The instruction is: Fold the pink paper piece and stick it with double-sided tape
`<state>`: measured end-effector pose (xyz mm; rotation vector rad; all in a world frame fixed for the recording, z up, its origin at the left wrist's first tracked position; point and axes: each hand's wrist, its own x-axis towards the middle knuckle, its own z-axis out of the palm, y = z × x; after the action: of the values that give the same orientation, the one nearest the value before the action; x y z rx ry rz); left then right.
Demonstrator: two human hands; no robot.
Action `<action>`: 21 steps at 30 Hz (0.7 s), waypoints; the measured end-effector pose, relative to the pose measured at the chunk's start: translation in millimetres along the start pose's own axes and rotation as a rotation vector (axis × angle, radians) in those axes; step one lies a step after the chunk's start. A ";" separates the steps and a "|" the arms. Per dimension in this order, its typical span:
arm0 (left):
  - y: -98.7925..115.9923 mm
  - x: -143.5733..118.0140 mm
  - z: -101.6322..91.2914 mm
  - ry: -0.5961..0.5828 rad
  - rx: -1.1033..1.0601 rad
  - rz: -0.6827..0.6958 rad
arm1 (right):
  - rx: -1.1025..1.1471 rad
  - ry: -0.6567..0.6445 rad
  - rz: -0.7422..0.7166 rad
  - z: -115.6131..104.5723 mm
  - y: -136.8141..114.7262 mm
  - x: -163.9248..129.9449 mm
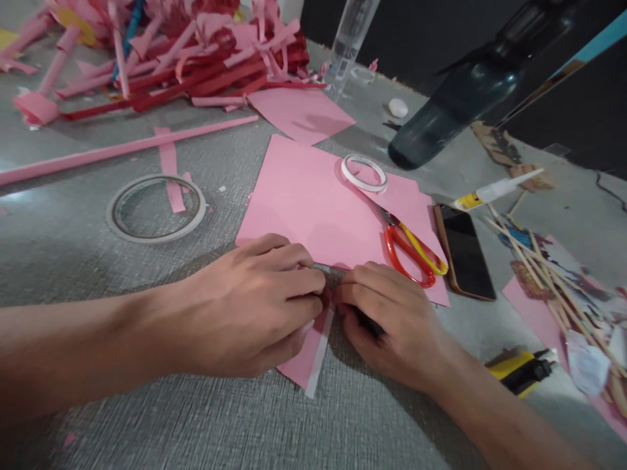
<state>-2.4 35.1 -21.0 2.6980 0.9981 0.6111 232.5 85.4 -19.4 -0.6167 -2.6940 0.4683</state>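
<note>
My left hand and my right hand meet fingertip to fingertip at the table's front, both pinching a small pink paper piece with a white tape strip along its edge. The piece lies flat on the grey table under my fingers. Just behind my hands lies a large pink paper sheet. On that sheet rest a small white tape roll and red-and-yellow scissors.
A larger tape roll lies at left. A heap of pink and red paper strips fills the back left. A phone, glue tube, wooden sticks, a dark bottle and a yellow cutter sit at right.
</note>
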 end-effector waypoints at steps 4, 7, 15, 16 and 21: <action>0.0 0.6 0.8 0.003 -0.004 -0.011 | -0.010 0.014 -0.022 3.4 2.6 0.1; 0.5 0.7 0.3 0.005 -0.007 -0.017 | -0.012 0.022 -0.038 4.7 4.4 0.1; 1.3 1.4 -1.0 0.008 -0.040 -0.015 | -0.021 0.030 -0.031 5.7 6.2 -2.9; 1.4 1.7 -1.0 0.011 -0.048 -0.016 | -0.011 0.031 -0.025 5.4 5.9 -3.2; 1.5 2.3 -1.3 0.008 -0.077 -0.034 | 0.072 0.062 0.053 0.7 3.4 -5.9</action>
<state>-0.6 35.6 -18.6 2.6088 0.9993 0.6415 238.4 85.4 -22.8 -0.6729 -2.5958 0.5481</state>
